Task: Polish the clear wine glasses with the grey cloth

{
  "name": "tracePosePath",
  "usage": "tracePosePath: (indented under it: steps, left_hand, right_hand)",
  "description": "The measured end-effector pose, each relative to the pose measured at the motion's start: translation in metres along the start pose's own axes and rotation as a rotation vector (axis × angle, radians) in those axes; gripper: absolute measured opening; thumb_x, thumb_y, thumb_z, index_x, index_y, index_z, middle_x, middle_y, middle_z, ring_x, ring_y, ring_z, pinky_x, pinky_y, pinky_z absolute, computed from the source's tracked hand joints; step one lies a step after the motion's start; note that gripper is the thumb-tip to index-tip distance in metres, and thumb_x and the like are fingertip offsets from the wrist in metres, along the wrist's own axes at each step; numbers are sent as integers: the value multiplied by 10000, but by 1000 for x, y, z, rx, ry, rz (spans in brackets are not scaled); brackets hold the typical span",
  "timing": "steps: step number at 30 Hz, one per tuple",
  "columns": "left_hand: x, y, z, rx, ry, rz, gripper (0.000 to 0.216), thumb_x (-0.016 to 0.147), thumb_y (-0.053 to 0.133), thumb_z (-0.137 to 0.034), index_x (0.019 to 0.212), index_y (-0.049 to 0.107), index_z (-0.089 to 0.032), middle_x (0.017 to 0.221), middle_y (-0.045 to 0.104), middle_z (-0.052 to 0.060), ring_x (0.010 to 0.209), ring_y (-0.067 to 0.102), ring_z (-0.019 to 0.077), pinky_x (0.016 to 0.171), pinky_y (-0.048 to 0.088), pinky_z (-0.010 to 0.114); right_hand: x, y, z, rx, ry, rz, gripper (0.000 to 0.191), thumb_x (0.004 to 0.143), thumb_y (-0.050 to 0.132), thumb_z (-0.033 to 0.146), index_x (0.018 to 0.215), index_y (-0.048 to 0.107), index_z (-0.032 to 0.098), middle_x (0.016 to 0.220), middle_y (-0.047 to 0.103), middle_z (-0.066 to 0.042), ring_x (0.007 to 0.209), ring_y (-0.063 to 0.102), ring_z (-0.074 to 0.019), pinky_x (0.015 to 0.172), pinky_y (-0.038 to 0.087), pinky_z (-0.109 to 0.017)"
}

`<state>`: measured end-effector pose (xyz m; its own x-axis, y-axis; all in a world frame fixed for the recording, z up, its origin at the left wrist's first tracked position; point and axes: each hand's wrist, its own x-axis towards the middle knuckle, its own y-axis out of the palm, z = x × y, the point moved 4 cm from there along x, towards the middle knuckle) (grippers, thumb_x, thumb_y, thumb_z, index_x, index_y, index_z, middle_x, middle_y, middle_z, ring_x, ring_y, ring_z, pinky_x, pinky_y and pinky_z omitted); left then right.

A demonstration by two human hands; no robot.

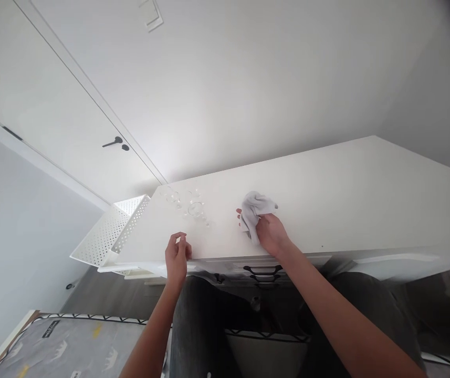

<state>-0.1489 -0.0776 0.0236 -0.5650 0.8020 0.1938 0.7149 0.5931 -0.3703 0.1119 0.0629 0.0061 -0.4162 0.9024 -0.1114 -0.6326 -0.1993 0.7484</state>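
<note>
My right hand grips a crumpled grey cloth and rests it on the top of a white dresser. My left hand hovers at the dresser's front edge with the fingers curled, thumb and fingertips close together; I cannot make out anything in them. Several small clear glass pieces lie on the dresser top to the left of the cloth, just beyond my left hand.
A white perforated basket sits off the dresser's left end. Black drawer handles show under the front edge. A white door with a dark lever handle stands at the left. A patterned mat lies on the floor.
</note>
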Motion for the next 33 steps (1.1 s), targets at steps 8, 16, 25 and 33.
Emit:
tracePosePath:
  steps: [8, 16, 25, 33]
  left_hand:
    - [16, 26, -30, 176, 1, -7, 678, 792, 807, -583, 1316, 581, -219, 887, 563, 5, 839, 585, 184, 787, 510, 331]
    - [32, 60, -26, 97, 83, -97, 512, 797, 835, -513, 1139, 571, -239, 1297, 629, 111, 1236, 608, 255, 941, 514, 389]
    - [26, 74, -51, -323, -106, 129, 475, 765, 852, -464, 1029, 541, -219, 757, 557, -55, 602, 499, 88, 617, 415, 247]
    - [-2, 79, -86, -168, -116, 282, 496, 660, 928, -493, 901, 615, -193, 823, 613, -5, 600, 435, 87, 542, 334, 243]
  right_hand:
    - [-8, -1, -3, -126, -7, 16, 354, 844, 692, 472, 1098, 706, 227, 977, 758, -57, 1029, 673, -306, 803, 572, -406]
    - [-17, 9, -21, 14, 131, 141, 405, 841, 649, 424, 1198, 702, 240, 960, 781, -45, 953, 707, -295, 856, 598, -451]
    - [-14, 12, -24, -36, 108, 143, 441, 840, 666, 477, 1215, 726, 253, 998, 788, -55, 1025, 707, -326, 889, 595, -481]
    - [-16, 22, -16, -59, 81, 173, 523, 915, 602, 651, 1231, 715, 249, 1077, 784, -77, 1158, 683, -317, 972, 570, -465]
